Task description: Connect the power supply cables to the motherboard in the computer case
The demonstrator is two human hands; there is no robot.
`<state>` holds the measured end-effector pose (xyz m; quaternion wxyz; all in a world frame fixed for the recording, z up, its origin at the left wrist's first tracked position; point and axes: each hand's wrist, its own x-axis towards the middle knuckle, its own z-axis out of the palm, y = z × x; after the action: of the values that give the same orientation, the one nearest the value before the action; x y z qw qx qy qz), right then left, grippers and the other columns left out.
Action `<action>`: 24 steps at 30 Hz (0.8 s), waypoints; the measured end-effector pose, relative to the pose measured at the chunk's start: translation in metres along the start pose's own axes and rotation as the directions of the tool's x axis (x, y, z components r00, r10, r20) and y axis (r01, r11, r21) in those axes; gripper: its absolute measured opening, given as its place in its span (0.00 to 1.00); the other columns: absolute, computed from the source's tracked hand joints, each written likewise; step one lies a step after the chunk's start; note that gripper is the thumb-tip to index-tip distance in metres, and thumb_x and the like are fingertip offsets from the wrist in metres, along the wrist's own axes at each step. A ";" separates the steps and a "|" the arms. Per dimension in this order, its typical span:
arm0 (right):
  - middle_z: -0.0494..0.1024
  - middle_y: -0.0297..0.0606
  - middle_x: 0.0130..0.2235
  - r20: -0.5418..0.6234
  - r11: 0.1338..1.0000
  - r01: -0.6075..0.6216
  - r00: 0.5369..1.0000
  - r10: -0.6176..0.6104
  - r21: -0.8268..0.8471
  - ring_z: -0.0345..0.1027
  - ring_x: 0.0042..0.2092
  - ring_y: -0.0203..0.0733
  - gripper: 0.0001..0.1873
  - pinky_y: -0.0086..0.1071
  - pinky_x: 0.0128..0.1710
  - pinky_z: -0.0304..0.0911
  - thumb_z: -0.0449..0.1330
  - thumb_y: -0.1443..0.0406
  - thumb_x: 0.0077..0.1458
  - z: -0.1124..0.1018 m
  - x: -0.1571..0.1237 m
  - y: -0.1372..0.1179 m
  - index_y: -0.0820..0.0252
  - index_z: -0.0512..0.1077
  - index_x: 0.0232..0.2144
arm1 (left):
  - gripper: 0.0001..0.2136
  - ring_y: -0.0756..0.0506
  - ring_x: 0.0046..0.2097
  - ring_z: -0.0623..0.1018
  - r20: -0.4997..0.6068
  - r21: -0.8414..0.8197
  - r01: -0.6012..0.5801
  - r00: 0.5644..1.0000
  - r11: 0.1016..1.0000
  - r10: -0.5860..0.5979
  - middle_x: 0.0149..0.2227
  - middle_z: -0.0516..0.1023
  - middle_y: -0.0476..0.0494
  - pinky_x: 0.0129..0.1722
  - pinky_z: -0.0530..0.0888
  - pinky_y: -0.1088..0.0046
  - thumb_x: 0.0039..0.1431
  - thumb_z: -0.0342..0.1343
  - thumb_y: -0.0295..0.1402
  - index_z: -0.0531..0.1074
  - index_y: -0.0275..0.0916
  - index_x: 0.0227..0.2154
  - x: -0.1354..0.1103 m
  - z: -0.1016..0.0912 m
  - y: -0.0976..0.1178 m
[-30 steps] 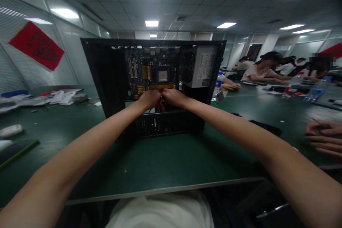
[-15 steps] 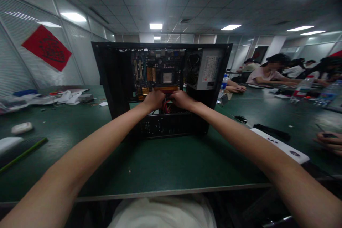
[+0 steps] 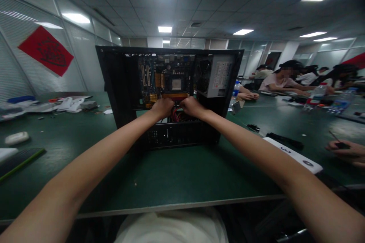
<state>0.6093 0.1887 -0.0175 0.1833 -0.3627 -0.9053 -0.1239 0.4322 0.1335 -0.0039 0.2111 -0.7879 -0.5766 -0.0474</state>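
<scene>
An open black computer case (image 3: 114, 95) stands upright on the green table (image 3: 171, 174), facing me. Inside it are a motherboard (image 3: 168, 69) with a bare square processor (image 3: 176, 84) and a grey power supply (image 3: 218, 76). My left hand (image 3: 163, 108) is closed at the lower edge of the motherboard, just under the orange memory slots (image 3: 176, 96). Close beside it, my right hand (image 3: 192, 107) is closed too, fingertips turned inward. Red cables (image 3: 177, 115) hang between and below the hands. Whatever the fingers pinch is hidden behind them.
White bags and scraps (image 3: 70, 104) lie at the left, with a white mouse-like object (image 3: 17, 138) nearer. A white power strip (image 3: 295, 154) and black cable (image 3: 285, 140) lie at the right. Another person's hand (image 3: 346, 150) is at the far right, near bottles (image 3: 342, 100).
The whole view has shifted slightly as my head moved. Both hands stay closed at the same place on the motherboard's lower edge.
</scene>
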 end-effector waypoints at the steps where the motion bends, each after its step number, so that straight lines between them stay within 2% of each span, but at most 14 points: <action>1: 0.85 0.55 0.43 0.001 1.000 -0.001 1.000 0.001 -0.009 0.79 0.44 0.49 0.16 0.33 0.40 0.63 0.55 0.76 0.60 0.000 0.000 0.000 0.69 0.84 0.37 | 0.16 0.31 0.53 0.82 0.002 -0.002 0.000 1.000 1.000 0.000 0.50 0.82 0.25 0.52 0.80 0.58 0.68 0.51 0.28 0.80 0.29 0.52 0.000 0.000 0.000; 5: 0.85 0.53 0.43 0.001 1.000 0.001 1.000 -0.001 0.006 0.78 0.45 0.49 0.16 0.32 0.41 0.63 0.55 0.76 0.61 -0.001 0.000 -0.001 0.68 0.84 0.38 | 0.17 0.29 0.53 0.82 0.000 -0.011 0.012 1.000 1.000 -0.012 0.51 0.82 0.23 0.52 0.80 0.55 0.68 0.50 0.27 0.79 0.28 0.52 -0.001 -0.002 0.001; 11: 0.85 0.54 0.43 -0.020 0.999 -0.021 1.000 0.022 0.037 0.78 0.44 0.48 0.15 0.31 0.40 0.62 0.56 0.77 0.62 0.001 0.000 -0.001 0.68 0.84 0.36 | 0.17 0.31 0.53 0.83 -0.003 -0.016 0.036 0.999 0.999 -0.036 0.50 0.82 0.26 0.51 0.80 0.60 0.69 0.52 0.31 0.80 0.31 0.53 -0.001 -0.002 0.003; 16: 0.85 0.53 0.41 -0.017 0.998 -0.023 1.000 0.024 0.050 0.77 0.41 0.47 0.15 0.31 0.38 0.60 0.56 0.76 0.62 0.000 -0.001 -0.001 0.68 0.84 0.36 | 0.18 0.29 0.54 0.82 -0.016 -0.034 0.040 0.999 0.999 -0.040 0.51 0.82 0.24 0.51 0.80 0.57 0.69 0.52 0.32 0.79 0.31 0.55 0.000 -0.001 0.003; 24: 0.85 0.51 0.40 -0.010 0.999 -0.021 1.000 0.021 0.027 0.77 0.43 0.47 0.14 0.31 0.39 0.61 0.57 0.78 0.57 0.001 0.002 0.000 0.68 0.84 0.35 | 0.16 0.30 0.53 0.82 0.004 -0.060 0.043 0.999 0.997 -0.043 0.50 0.82 0.24 0.51 0.79 0.59 0.67 0.55 0.31 0.80 0.30 0.52 0.000 -0.003 0.005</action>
<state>0.6080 0.1899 -0.0174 0.1940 -0.3691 -0.9020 -0.1119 0.4370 0.1310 -0.0022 0.1855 -0.7813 -0.5921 -0.0679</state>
